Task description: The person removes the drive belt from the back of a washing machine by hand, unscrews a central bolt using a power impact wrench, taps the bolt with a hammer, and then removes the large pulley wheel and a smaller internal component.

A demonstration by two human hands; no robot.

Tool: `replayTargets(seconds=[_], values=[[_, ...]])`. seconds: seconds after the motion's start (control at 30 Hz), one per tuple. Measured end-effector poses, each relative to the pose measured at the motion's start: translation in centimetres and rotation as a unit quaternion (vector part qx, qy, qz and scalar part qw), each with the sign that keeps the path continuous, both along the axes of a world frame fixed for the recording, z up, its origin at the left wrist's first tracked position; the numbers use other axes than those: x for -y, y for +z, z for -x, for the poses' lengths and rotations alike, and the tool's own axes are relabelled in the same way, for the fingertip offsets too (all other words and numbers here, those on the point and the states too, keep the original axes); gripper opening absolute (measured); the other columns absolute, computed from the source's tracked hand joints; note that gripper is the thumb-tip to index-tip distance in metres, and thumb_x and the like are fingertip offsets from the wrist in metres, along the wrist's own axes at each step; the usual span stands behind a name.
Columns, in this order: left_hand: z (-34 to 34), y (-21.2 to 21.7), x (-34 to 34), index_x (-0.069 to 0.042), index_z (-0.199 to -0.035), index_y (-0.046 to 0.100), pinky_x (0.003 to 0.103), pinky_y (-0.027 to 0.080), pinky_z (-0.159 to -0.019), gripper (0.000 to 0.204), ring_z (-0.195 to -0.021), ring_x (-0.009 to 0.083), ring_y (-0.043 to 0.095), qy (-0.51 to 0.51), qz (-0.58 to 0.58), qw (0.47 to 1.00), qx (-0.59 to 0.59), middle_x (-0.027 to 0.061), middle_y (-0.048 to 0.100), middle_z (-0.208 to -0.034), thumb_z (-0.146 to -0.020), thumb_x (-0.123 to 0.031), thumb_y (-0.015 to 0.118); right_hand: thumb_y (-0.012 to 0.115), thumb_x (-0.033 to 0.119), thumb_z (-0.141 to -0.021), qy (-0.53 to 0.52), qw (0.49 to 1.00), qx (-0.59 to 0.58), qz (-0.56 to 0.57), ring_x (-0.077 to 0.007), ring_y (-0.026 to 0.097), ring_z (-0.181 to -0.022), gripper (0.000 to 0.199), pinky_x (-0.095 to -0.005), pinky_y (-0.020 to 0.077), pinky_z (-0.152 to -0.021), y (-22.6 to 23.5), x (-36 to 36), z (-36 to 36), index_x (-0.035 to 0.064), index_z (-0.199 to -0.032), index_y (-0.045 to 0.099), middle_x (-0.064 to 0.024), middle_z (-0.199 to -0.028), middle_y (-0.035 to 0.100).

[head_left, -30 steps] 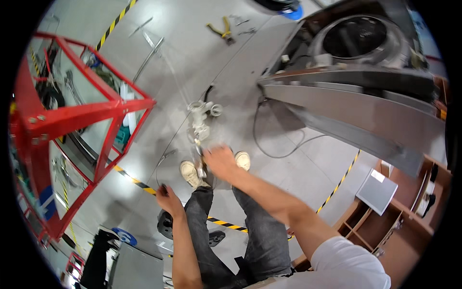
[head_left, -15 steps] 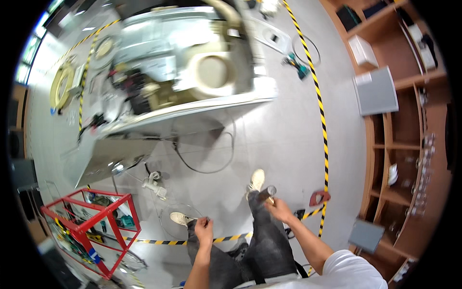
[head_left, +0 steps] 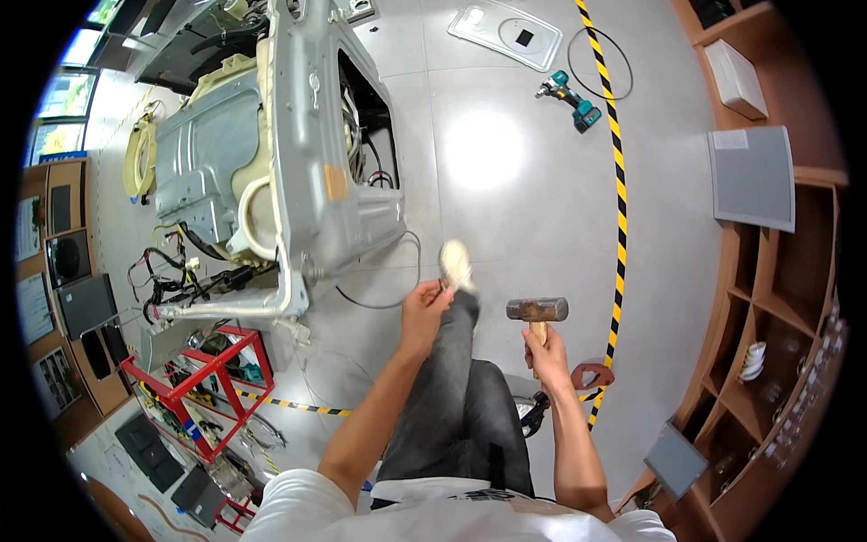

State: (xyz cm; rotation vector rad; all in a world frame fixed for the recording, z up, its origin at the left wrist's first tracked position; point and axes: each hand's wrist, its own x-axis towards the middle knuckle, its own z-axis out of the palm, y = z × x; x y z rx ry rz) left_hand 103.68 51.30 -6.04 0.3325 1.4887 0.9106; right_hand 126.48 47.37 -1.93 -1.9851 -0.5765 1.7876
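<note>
My right hand (head_left: 545,354) is wrapped round the wooden handle of a hammer (head_left: 536,310). Its heavy, dark, worn steel head points away from me, above the floor. My left hand (head_left: 424,318) is pinched closed over my leg, near my shoe; a small dark bit shows at the fingertips, too small to name. Left of it stands a partly dismantled washing machine (head_left: 325,172), its grey metal cabinet exposed, with loose wires (head_left: 163,280) hanging at its near left end. Neither hand touches the machine.
A grey appliance panel (head_left: 506,34) and a teal cordless drill (head_left: 569,99) lie on the floor ahead. Black-and-yellow tape (head_left: 620,199) runs along the right, before wooden shelves (head_left: 768,262). A red tool frame (head_left: 217,379) stands at left; a dark cable (head_left: 411,280) loops beside the machine.
My view has turned, so the machine now sits further left. The hammer's head shows side-on now. My left hand has moved forward, still pinched, and my feet have shifted.
</note>
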Motion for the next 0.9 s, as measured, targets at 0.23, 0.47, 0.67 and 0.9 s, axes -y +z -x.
replayTargets(seconds=[0.23, 0.47, 0.67, 0.9], values=[[0.2, -3.5, -17.0, 0.0, -0.103, 0.061, 0.024, 0.047, -0.069, 0.018, -0.08, 0.013, 0.06, 0.155, -0.007, 0.988, -0.02, 0.0041, 0.061, -0.088, -0.089, -0.011, 0.064, 0.059, 0.021, -0.093, 0.034, 0.998, -0.033, 0.036, -0.0048, 0.042, -0.046, 0.019, -0.0222, 0.0308, -0.04, -1.1, -15.8, 1.6, 0.0028, -0.092, 0.054, 0.0033, -0.059, 0.047], [2.4, -10.4, -28.2, -0.004, -0.106, 0.061, 0.024, 0.047, -0.07, 0.017, -0.081, 0.0144, 0.061, 0.307, 0.0, 0.951, -0.043, 0.0033, 0.063, -0.088, -0.09, -0.011, 0.062, 0.059, 0.02, -0.093, 0.136, 0.985, -0.103, 0.007, -0.0064, 0.044, -0.049, 0.02, -0.0223, 0.0349, -0.043, -10.1, -30.8, 4.4, 0.0044, -0.083, 0.05, 0.001, -0.061, 0.048], [4.1, -16.4, -30.5, 0.0, -0.108, 0.06, 0.025, 0.049, -0.073, 0.021, -0.082, 0.0136, 0.061, 0.427, -0.072, 0.899, -0.066, 0.0059, 0.064, -0.09, -0.092, -0.012, 0.061, 0.06, 0.02, -0.093, 0.213, 0.968, -0.126, -0.039, -0.0046, 0.044, -0.05, 0.018, -0.0207, 0.0341, -0.044, -20.8, -38.8, 7.6, 0.0041, -0.089, 0.052, 0.0028, -0.063, 0.048], [6.0, -20.7, -29.0, 0.003, -0.115, 0.057, 0.024, 0.054, -0.074, 0.028, -0.082, 0.014, 0.063, 0.533, -0.168, 0.826, -0.07, 0.009, 0.065, -0.092, -0.092, -0.013, 0.059, 0.062, 0.016, -0.09, 0.226, 0.945, -0.21, -0.108, -0.0052, 0.048, -0.067, 0.02, -0.0213, 0.0386, -0.058, -28.8, -38.9, 12.1, -0.002, -0.096, 0.057, 0.0003, -0.077, 0.055]])
